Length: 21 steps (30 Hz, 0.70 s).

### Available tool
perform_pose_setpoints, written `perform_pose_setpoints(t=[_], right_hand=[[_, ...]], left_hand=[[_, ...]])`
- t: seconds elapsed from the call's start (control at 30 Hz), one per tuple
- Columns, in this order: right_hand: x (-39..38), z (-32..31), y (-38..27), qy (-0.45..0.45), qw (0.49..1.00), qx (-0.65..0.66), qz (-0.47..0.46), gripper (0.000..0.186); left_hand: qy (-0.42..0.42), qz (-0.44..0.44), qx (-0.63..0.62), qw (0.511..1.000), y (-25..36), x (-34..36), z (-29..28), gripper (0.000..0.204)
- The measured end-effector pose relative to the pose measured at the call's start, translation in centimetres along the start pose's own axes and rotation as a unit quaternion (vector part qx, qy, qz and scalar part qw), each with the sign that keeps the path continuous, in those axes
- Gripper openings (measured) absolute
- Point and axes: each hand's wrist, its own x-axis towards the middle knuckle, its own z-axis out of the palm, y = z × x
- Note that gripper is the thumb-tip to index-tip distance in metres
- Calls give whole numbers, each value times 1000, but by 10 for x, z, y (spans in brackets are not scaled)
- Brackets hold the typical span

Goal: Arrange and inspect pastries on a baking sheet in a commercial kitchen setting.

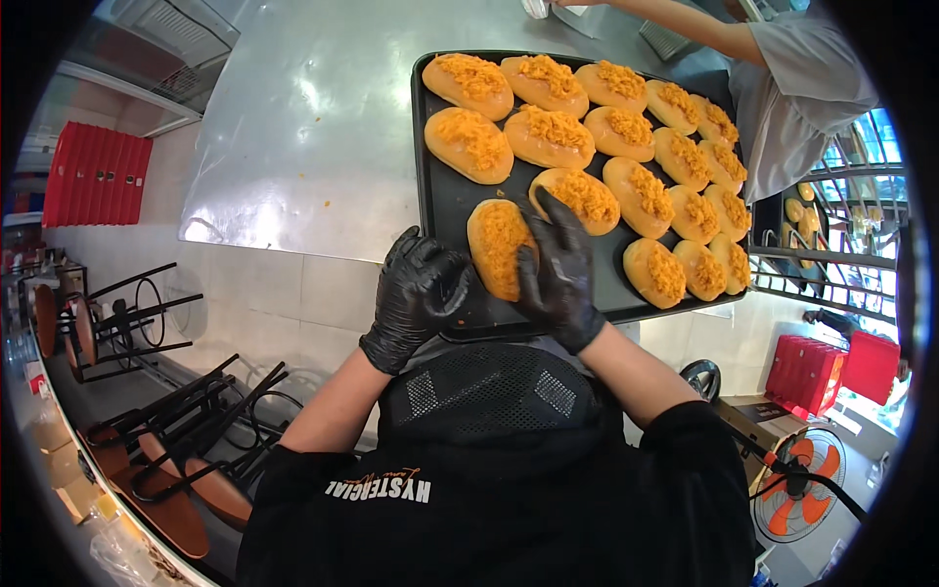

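A dark baking tray holds rows of oval golden buns topped with orange shredded floss. Both my hands wear black gloves. My right hand is at the near side of the tray, its fingers and thumb against the right side of one floss-topped bun. Part of that bun's edge is covered by the glove. Just behind the right fingertips lies another topped bun. To the left of the first bun, over the tray's near left corner, my left hand is curled closed, with nothing visible in it.
The tray rests on a shiny metal table with a few orange crumbs. Across the table at right stands another person in a grey shirt. Black-legged stools, red crates and an orange-bladed fan stand around. A rack holds more buns.
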Motion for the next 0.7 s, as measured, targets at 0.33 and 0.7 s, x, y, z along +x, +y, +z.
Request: perform_pose_setpoints(t=[0.33, 0.7], right_hand=[[-34, -30, 11, -78, 930, 210, 291, 23], [-54, -77, 51, 143, 987, 15, 67, 28]], left_hand=[[-153, 73, 0, 986, 14, 8, -12, 14], [0, 84, 18, 996, 11, -1, 3, 85]])
